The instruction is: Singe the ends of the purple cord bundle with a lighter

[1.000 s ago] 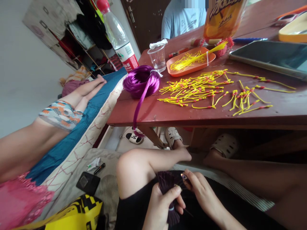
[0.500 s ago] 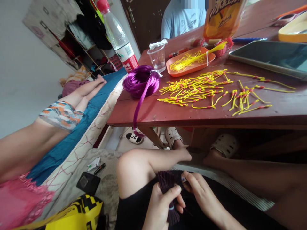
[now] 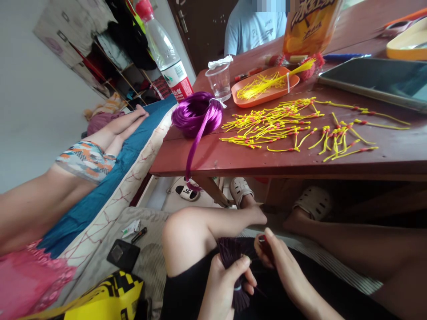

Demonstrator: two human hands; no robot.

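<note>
Low over my lap, my left hand [image 3: 230,280] is closed around a bundle of dark purple cords [image 3: 230,251], tied with a light band near its lower end. To its right, my right hand [image 3: 280,262] grips a red lighter [image 3: 266,244] with a metal top, thumb raised at its end. The two hands are slightly apart. On the table ahead lie many short yellow cords with red knots [image 3: 276,122]. A shiny purple hank of cord [image 3: 196,115] sits at the table's left corner, its tail hanging over the edge.
The red-brown table [image 3: 200,158] holds an orange tray [image 3: 267,91] of yellow cord, a plastic cup [image 3: 219,82], bottles and a tablet [image 3: 376,80]. A person in a light-blue shirt [image 3: 250,31] sits opposite. Another person [image 3: 83,160] lies on a bed at left.
My right hand has gone from pinching near the bundle to gripping the red lighter, with its thumb up. My left hand and the cord bundle have hardly moved.
</note>
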